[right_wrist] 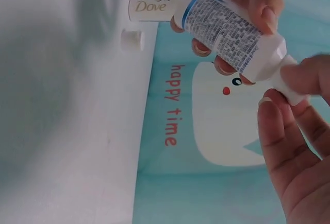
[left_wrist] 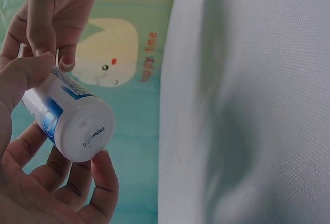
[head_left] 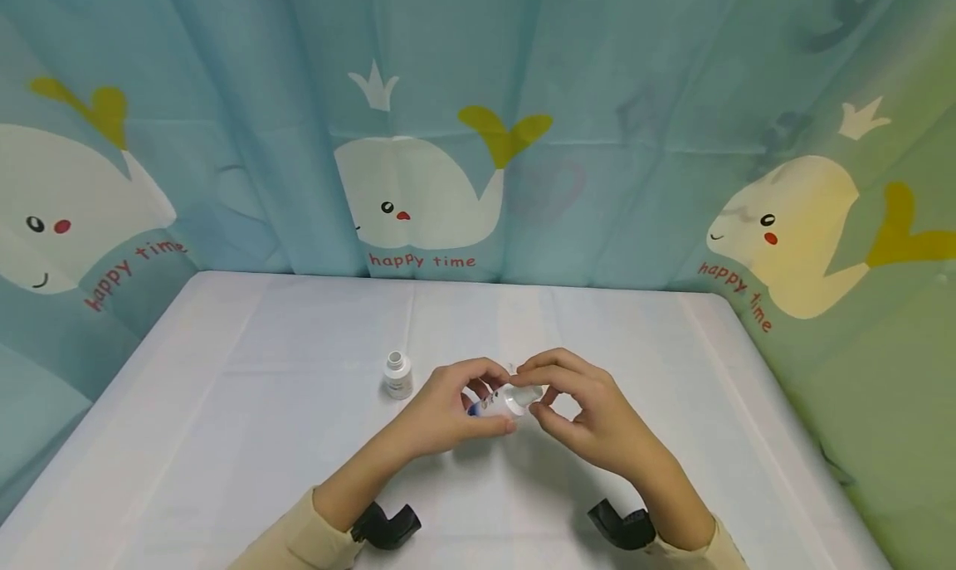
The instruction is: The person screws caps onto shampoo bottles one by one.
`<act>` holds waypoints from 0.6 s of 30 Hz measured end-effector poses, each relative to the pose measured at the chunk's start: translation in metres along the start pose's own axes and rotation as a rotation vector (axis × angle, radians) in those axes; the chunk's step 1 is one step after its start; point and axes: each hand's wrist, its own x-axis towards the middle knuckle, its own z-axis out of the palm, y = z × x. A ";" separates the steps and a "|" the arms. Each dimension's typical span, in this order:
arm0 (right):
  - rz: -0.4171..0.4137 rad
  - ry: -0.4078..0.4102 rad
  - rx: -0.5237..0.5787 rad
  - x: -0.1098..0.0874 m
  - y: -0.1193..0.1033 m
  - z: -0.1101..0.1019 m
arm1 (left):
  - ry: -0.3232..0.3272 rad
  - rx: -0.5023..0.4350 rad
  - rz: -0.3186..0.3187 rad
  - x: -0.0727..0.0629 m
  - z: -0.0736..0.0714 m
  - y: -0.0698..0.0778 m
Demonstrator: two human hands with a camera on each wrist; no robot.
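My left hand [head_left: 448, 408] grips a small white bottle [left_wrist: 56, 105] with a blue label, its fingers and thumb around the body. The bottle is tilted, its printed base [left_wrist: 87, 131] facing the left wrist camera and its top pointing toward my right hand [head_left: 590, 404]. The right thumb and fingers pinch the white cap [right_wrist: 291, 87] at the bottle's top end. To the left of both hands, a second white bottle [head_left: 398, 377] stands upright with its mouth uncovered; "Dove" is printed on it in the right wrist view.
A loose white cap [right_wrist: 133, 40] sits on the table near the Dove bottle. White cloth covers the table [head_left: 299, 371]. A blue-green curtain [head_left: 597, 205] with printed whales hangs along the back and sides. Black curved pieces [head_left: 388, 527] are worn at both wrists.
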 end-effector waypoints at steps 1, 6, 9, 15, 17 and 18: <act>-0.004 0.001 0.000 0.000 0.000 0.000 | 0.000 0.000 0.000 0.000 0.000 0.000; 0.009 0.013 -0.014 0.001 0.001 0.000 | -0.004 -0.005 0.004 0.000 0.000 0.000; 0.011 0.023 -0.021 0.001 0.001 0.001 | -0.003 -0.009 0.002 0.000 0.000 0.000; -0.017 0.041 -0.001 0.001 0.000 0.004 | -0.002 -0.022 0.002 -0.002 0.000 0.000; -0.002 0.048 -0.014 0.000 0.000 0.004 | -0.004 -0.024 0.010 -0.001 0.000 0.000; 0.004 0.050 -0.022 0.000 0.000 0.004 | -0.004 -0.025 0.013 -0.001 0.000 0.000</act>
